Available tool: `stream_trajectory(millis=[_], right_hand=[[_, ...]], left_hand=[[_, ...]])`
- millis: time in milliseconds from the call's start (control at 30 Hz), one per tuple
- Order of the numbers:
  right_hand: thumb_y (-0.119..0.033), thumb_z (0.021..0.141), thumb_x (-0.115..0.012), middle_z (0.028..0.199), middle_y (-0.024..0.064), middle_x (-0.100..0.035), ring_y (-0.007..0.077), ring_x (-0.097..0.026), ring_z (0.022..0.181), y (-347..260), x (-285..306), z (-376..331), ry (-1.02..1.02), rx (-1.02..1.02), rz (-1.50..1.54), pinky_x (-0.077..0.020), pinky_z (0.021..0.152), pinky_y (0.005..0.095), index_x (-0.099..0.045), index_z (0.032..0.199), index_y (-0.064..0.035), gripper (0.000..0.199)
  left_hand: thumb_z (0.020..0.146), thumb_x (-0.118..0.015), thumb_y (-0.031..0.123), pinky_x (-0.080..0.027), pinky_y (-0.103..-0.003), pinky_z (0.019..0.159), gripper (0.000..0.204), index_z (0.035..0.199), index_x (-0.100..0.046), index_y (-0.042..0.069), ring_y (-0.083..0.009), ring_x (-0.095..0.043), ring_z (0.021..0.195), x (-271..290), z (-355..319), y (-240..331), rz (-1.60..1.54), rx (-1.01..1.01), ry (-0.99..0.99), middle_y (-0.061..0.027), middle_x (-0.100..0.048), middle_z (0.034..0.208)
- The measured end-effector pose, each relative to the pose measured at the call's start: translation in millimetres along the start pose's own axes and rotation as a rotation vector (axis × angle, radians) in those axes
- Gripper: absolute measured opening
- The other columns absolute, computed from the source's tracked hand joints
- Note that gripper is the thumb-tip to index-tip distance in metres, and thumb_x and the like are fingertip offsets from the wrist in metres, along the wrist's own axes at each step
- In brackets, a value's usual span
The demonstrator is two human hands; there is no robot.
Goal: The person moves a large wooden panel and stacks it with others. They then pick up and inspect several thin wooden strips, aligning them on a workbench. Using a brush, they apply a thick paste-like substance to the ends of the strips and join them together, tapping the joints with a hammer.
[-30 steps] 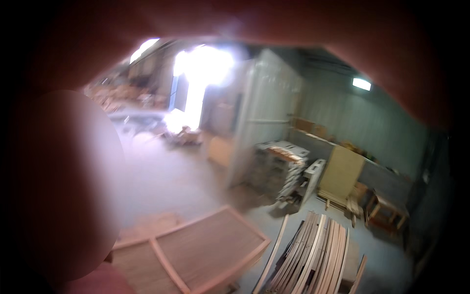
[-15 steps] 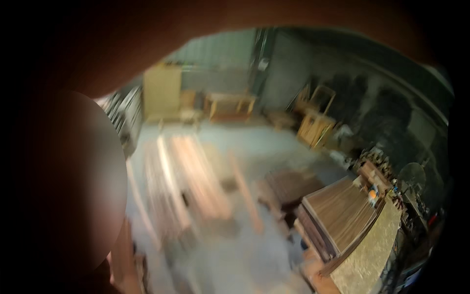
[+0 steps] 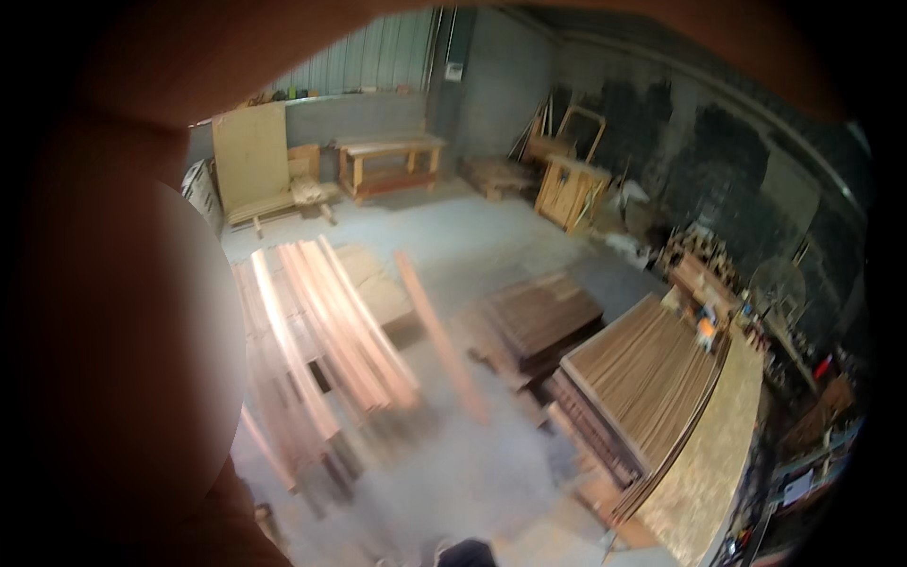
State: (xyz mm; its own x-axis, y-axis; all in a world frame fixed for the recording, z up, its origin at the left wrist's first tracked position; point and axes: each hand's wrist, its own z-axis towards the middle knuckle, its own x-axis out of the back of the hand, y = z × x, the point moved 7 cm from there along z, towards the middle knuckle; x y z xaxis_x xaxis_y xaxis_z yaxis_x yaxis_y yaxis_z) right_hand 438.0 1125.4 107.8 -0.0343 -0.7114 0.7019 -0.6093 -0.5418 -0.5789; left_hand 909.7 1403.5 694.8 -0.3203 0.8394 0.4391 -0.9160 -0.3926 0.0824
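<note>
A hand, by its place most likely my left hand (image 3: 104, 274), is very close to the camera and fills the left side of the view. Blurred skin also arches across the top edge. Its fingers are too near and out of focus to make out, and so is anything it may hold. My right hand does not show. Beyond, long reddish-brown wooden boards (image 3: 335, 317) lie side by side low over the floor. One separate board (image 3: 439, 335) lies to their right.
A stack of dark panels (image 3: 647, 387) stands at right, beside a pale speckled board (image 3: 713, 449). Behind it is a lower dark stack (image 3: 539, 317). A wooden workbench (image 3: 390, 161), a tall panel (image 3: 250, 156) and a wooden cabinet (image 3: 570, 194) stand at the back. Clutter lines the right wall.
The view has turned, so the room sits further left and higher, and it is sharper. A dark shape has come into the bottom edge. The hand still covers the left and top.
</note>
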Motion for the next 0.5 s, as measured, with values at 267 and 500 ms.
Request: stream_trajectory(millis=[267,500], right_hand=[[-0.027,0.097,-0.054,0.112,0.0166,-0.071,0.0377,-0.063,0.111,-51.5,18.5,118.2,-0.176,0.130,0.001,-0.0498,0.098,0.0477,-0.073,0.106,-0.0075,0.029],[-0.032,0.098,-0.061,0.102,0.0137,-0.071,0.0322,-0.066,0.096,-43.0,-21.2,252.5,-0.349,0.152,-0.125,-0.0534,0.084,0.0455,-0.071,0.107,-0.0070,0.028]], left_hand=[[0.085,-0.082,0.025,-0.054,-0.046,0.102,0.077,0.145,-0.046,-0.008,-0.0322,-0.060,0.125,-27.1,-9.4,-71.3,0.154,0.102,0.078,-0.0227,-0.058,0.138],[0.084,-0.082,0.025,-0.055,-0.046,0.101,0.078,0.144,-0.046,-0.009,-0.0319,-0.062,0.123,-56.6,-46.9,-167.1,-0.024,0.144,0.248,-0.0225,-0.059,0.137]])
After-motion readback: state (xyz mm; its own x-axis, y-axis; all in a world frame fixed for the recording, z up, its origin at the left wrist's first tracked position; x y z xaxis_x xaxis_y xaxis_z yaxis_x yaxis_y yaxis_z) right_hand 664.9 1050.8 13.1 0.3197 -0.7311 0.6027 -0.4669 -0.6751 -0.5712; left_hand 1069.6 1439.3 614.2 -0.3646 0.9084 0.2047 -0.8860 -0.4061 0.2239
